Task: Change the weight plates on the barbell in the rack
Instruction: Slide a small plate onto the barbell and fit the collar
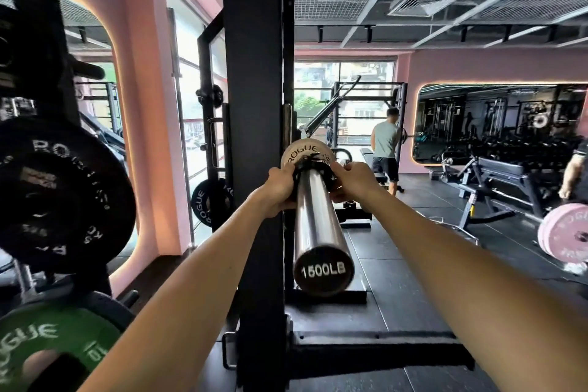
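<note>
The barbell's steel sleeve (318,226) points straight at me, its end cap reading 1500LB. A small pale weight plate (299,149) marked ROGUE sits far up the sleeve against the rack. A black collar (313,165) is on the sleeve just in front of that plate. My left hand (280,188) grips the collar from the left side. My right hand (351,181) grips it from the right, fingers curled round it. Most of the collar is hidden under my fingers.
The black rack upright (254,105) stands just left of the bar. Black plates (57,197) and a green plate (47,344) hang on storage pegs at left. A pink plate (566,232) is at far right. Benches and two people are in the room beyond.
</note>
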`<state>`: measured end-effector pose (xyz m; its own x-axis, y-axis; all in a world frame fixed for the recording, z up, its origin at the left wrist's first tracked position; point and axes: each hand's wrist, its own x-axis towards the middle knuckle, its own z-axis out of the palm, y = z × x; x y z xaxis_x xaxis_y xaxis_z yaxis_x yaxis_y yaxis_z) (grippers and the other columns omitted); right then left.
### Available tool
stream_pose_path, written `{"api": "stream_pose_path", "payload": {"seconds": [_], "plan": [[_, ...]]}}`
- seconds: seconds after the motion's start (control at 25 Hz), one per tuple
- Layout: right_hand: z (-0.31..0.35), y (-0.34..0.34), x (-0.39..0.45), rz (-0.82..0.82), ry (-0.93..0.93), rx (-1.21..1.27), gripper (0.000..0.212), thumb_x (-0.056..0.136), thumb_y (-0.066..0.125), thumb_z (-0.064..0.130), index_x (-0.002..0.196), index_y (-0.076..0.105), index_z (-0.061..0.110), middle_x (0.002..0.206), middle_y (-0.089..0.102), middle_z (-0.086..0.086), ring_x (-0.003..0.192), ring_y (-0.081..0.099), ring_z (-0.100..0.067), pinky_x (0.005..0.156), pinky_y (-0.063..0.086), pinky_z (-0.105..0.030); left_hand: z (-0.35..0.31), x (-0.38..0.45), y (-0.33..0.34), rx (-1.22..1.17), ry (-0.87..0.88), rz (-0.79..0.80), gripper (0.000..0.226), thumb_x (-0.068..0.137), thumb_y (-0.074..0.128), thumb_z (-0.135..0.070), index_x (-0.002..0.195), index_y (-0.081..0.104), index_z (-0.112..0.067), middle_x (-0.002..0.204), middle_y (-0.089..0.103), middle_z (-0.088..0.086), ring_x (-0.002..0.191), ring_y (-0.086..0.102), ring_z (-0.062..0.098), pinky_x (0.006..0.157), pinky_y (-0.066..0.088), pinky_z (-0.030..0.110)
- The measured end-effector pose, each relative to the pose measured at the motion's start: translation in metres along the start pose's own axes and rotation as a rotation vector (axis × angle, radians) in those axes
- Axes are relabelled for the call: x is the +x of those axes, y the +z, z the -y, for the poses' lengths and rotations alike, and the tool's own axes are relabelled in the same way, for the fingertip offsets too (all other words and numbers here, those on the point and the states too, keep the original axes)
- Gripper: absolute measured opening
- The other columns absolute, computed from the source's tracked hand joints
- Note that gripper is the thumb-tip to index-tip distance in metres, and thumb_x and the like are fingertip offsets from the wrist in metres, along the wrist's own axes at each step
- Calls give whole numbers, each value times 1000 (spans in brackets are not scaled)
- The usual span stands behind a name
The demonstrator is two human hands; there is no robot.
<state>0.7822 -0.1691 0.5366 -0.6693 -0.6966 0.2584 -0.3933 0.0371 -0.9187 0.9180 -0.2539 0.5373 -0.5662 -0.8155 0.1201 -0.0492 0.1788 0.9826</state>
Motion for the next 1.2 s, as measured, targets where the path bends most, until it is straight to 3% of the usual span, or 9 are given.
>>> {"api": "stream_pose_path", "payload": {"seconds": [0.16, 0.28, 0.36, 0.48, 0.64, 0.76, 0.92, 1.08, 1.2], "plan": [[-10, 9, 43, -14, 11, -7, 44, 94, 55, 40, 96, 59, -4, 85, 70, -24, 67, 71, -39, 69, 60, -51, 5, 42, 3, -54, -15, 5, 55, 104, 32, -35, 143, 31, 5, 120, 56, 18, 81, 60, 18, 37, 46, 17], [-20, 17, 70, -36, -32, -56, 48, 88, 55, 48, 88, 60, 1, 87, 69, -23, 73, 70, -40, 72, 58, -54, 8, 68, 5, -37, -20, 4, 55, 104, 31, -37, 143, 33, 2, 122, 56, 18, 83, 60, 20, 36, 46, 18], [-24, 19, 83, -30, -35, -55, 52, 83, 55, 54, 87, 59, 2, 89, 69, -23, 76, 70, -41, 73, 58, -55, 8, 78, 6, -53, -38, 22, 50, 104, 30, -35, 138, 38, 1, 116, 59, 18, 83, 61, 21, 39, 49, 20], [-29, 19, 96, -28, -69, -112, 63, 69, 52, 63, 85, 60, 3, 89, 68, -23, 81, 68, -41, 78, 55, -57, 8, 84, 5, -88, -86, 64, 38, 105, 29, -31, 114, 55, -4, 94, 64, 12, 79, 62, 20, 48, 52, 26], [-7, 14, 81, -70, -176, -268, 55, 86, 55, 58, 72, 56, 5, 80, 69, -22, 75, 68, -39, 74, 55, -54, 4, 81, 5, -107, -116, 99, 37, 106, 29, -28, 104, 58, -6, 88, 64, 13, 76, 62, 22, 55, 55, 30], [18, 12, 71, -124, -307, -444, 39, 95, 53, 42, 85, 60, 6, 83, 65, -9, 77, 61, -28, 71, 47, -35, 1, 83, 6, -128, -107, 118, 39, 105, 28, -27, 104, 60, -5, 87, 66, 14, 76, 63, 23, 64, 57, 34], [27, 15, 70, -54, -413, -576, 29, 102, 35, 16, 95, 59, -1, 96, 63, -17, 93, 59, -32, 77, 43, -38, 2, 83, 9, -159, -123, 128, 41, 105, 24, -25, 107, 59, -3, 86, 65, 16, 74, 62, 24, 66, 56, 36], [30, 20, 70, 132, -370, -571, 43, 106, 23, 34, 93, 60, 16, 97, 58, -19, 90, 58, -29, 89, 47, -38, 3, 81, 9, -194, -137, 164, 43, 105, 25, -22, 98, 62, -2, 80, 68, 16, 68, 64, 24, 54, 56, 30], [36, 32, 70, 197, -318, -534, 49, 101, 22, 50, 123, 60, 29, 127, 49, -18, 110, 56, -33, 101, 44, -41, 4, 81, 10, -263, -137, 186, 45, 104, 29, -28, 97, 65, -2, 84, 70, 18, 68, 68, 24, 57, 57, 31]]}}
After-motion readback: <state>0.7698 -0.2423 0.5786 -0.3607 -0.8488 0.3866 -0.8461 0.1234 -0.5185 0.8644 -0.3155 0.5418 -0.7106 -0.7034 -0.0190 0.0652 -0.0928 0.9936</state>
